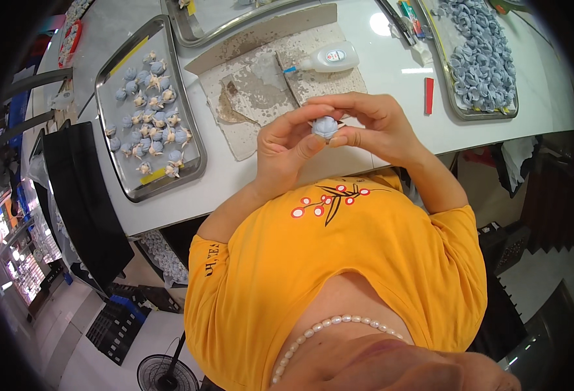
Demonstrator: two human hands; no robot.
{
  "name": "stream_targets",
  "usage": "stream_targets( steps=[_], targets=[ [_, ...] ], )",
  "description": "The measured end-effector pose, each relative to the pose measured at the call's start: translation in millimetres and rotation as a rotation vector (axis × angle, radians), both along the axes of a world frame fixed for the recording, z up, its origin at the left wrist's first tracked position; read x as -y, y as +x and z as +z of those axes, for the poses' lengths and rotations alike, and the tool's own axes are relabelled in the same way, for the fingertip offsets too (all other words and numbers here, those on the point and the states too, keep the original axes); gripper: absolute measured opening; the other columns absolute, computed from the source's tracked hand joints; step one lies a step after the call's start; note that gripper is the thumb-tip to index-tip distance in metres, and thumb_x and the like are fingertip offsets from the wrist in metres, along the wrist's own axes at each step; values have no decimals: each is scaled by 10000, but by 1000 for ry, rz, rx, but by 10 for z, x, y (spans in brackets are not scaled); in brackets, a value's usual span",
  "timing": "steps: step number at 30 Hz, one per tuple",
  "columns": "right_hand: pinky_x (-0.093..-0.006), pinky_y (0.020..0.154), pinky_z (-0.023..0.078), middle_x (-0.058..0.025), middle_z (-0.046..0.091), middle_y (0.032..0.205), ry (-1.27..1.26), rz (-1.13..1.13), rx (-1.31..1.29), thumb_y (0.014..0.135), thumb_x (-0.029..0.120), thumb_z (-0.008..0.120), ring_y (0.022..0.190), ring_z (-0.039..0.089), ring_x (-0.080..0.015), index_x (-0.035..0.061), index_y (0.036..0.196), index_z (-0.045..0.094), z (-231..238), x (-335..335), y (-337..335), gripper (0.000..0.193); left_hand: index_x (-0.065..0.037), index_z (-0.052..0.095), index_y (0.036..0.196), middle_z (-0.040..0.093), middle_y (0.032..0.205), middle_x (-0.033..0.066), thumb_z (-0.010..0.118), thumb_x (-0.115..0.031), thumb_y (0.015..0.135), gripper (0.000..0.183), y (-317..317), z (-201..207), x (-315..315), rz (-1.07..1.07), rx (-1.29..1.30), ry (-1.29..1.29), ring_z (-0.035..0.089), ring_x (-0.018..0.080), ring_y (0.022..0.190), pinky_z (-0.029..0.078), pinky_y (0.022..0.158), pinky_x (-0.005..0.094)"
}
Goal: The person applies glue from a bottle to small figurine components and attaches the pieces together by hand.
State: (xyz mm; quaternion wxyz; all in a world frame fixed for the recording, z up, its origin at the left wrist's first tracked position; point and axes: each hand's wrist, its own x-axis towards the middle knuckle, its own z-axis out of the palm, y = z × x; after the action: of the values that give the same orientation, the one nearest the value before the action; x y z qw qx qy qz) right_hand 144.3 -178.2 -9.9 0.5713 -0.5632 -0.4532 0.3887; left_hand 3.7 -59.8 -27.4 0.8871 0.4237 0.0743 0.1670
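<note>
I am pinching a small pale-blue flower [325,127] just above the middle of the frame, gripping it between the fingertips of my left hand [283,143] and my right hand [384,130]. As I judge it, I am shaping or pressing its petals; my fingers are hiding much of the contact. The next move is calling for light, even pressure, with no crushing of the layers. Beyond my hands, a squeeze bottle [329,58] is lying on worn cardboard [244,140]. Blue-and-cream pieces [153,81] are sitting in a tray [194,153] at upper left, and loose blue petals [482,72] are filling another at upper right.
</note>
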Motion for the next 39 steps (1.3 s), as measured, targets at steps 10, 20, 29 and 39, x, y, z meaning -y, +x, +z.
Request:
stream_targets(
  steps=[10,20,29,39],
  targets=[
    [-279,887,464,-139,504,1270,80,-21,-478,829,26,599,1084,534,-168,-4,1274,446,-14,36,-167,471,-2,508,1170,554,1161,156,656,-116,824,394,-11,-24,-9,-29,14,20,592,226,1017,509,866,350],
    [-276,885,455,-149,494,1279,50,-16,-514,824,26,595,1086,526,-161,-22,1251,464,-15,69,-84,450,28,556,1119,580,1130,127,611,12,828,296,50,-8,-17,-28,0,76,593,196,999,488,870,300],
    [-283,918,420,-115,498,1281,-1,-34,-558,821,16,605,1121,502,-152,0,1259,474,-85,28,-275,458,3,602,1071,630,1020,62,639,2,806,268,-142,107,-108,12,-131,152,608,100,871,492,749,215],
    [-288,927,394,-112,610,1134,4,-217,8,819,41,613,1091,540,-181,-7,1144,577,-89,-46,-31,331,-67,624,852,594,755,45,761,-135,666,241,-1123,104,-1205,881,-917,1419,526,150,622,417,537,260]
  ],
)
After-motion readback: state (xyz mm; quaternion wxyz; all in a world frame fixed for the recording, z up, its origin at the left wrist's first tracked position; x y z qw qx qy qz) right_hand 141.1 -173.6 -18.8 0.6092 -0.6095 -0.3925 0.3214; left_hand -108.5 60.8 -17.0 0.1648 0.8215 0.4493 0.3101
